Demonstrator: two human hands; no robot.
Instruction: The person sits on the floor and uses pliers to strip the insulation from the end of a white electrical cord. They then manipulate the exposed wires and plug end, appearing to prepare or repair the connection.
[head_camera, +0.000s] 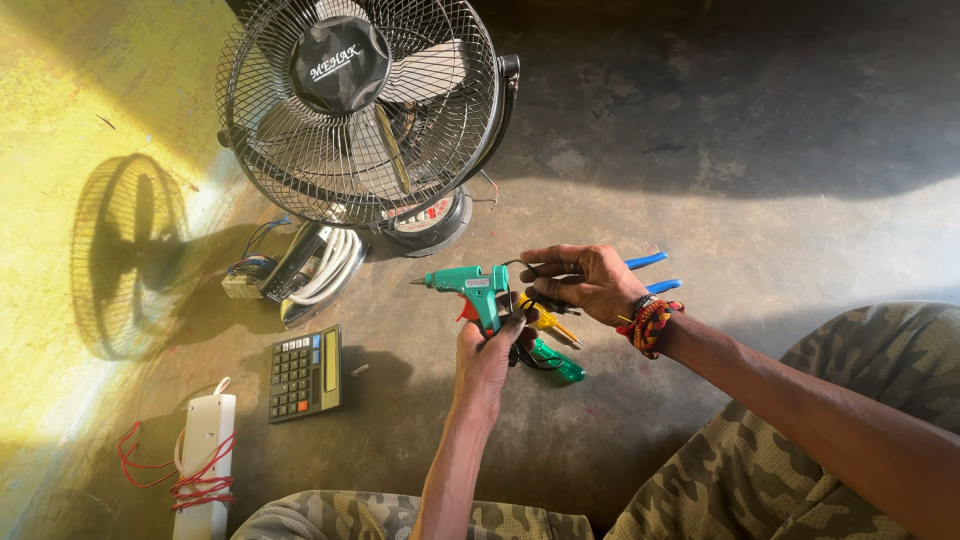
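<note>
Head view, looking straight down at a bare concrete floor (760, 150). Left hand (487, 352) wrapped around the grip of a green glue gun (472, 288), nozzle pointing left, red trigger just above the fingers. Right hand (583, 282) hovering right behind the gun's back end, fingers curled and pinching what looks like its thin dark cord; can't tell how firm that pinch is. Beaded bracelet (648, 322) on the right wrist, red, yellow and black.

Under the hands, lying on the floor: blue-handled pliers (652, 272) mostly hidden by the right hand, a yellow-handled tool (548, 322) and a green-handled screwdriver (556, 364), all bunched close together.

Further up, a metal-cage fan (360, 110) standing tilted on its round base, throwing a big shadow onto the sunlit patch at left. Just beside the base, some opened-up housing with a coil of white cable (330, 265) and a small box with blue wires next to it. Below that, a dark desk calculator (306, 372) flat on the floor, well apart from the hands. Bottom left, a white power strip (208, 460) with red wire looped around it.

Camo trousers (860, 400) filling the bottom right, knee raised beside the right forearm.
</note>
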